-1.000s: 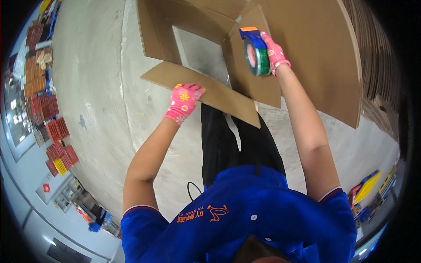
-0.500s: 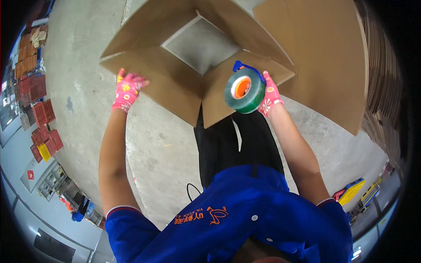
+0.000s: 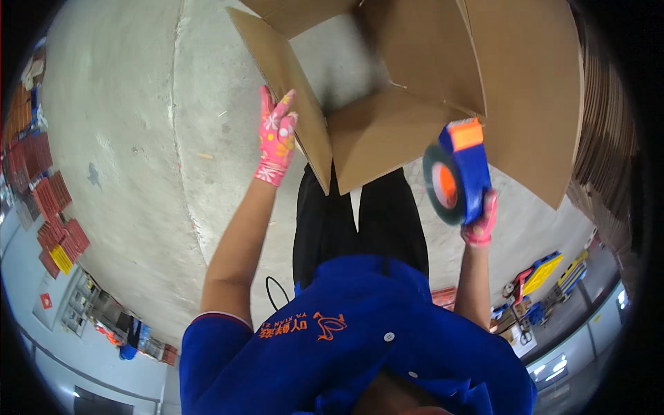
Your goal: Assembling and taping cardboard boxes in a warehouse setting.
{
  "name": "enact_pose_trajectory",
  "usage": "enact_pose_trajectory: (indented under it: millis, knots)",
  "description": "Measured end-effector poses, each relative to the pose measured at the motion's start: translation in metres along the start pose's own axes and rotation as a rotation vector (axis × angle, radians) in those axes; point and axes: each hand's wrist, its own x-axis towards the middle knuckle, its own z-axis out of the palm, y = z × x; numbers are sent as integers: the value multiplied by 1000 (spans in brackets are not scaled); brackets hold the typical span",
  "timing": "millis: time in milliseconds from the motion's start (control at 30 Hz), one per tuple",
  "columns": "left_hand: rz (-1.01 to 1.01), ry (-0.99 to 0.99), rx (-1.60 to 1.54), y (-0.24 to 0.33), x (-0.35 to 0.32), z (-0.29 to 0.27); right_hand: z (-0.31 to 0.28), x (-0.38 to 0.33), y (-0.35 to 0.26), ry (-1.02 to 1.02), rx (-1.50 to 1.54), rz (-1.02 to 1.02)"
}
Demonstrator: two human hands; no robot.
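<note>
Where the floor (image 3: pixel 138 104) shows through its open middle, the cardboard box (image 3: pixel 391 138) stands just in front of the person's legs, the largest object at hand. Its walls, of thin brown board, should be light for their size, stiff when flat but ready to fold at the creases and to skew while the ends are open. It is best held by a wall near a corner; a free edge alone would bend. A broad cardboard sheet (image 3: pixel 529 90) lies beside it on the right.

Next in size, the blue tape dispenser (image 3: pixel 472 173) is held to the right of the box's near corner, apart from the legs. Judged by its thick roll, it is compact, hard and rather heavy at the roll side; the lower end offers the safest hold, away from the orange-tipped end (image 3: pixel 465 134), which may carry a cutting edge.

The left hand (image 3: pixel 278 138), in a pink patterned glove, is mostly open, fingers extended along the left wall's edge; whether it pinches the board cannot be told. The right hand (image 3: pixel 482 221), likewise gloved, is closed about the dispenser's lower end, partly hidden.

Smallest is the roll's orange core (image 3: pixel 447 185).
</note>
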Motion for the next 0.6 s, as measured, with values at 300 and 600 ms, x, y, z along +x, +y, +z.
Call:
enact_pose_trajectory:
  millis: [300, 600]
  knots:
    - [-79, 170, 329, 10, -8, 40, 39, 21, 29, -279, -160, -114]
    - [-171, 371, 221, 23, -15, 32, 142, 161, 106, -174, -341, -236]
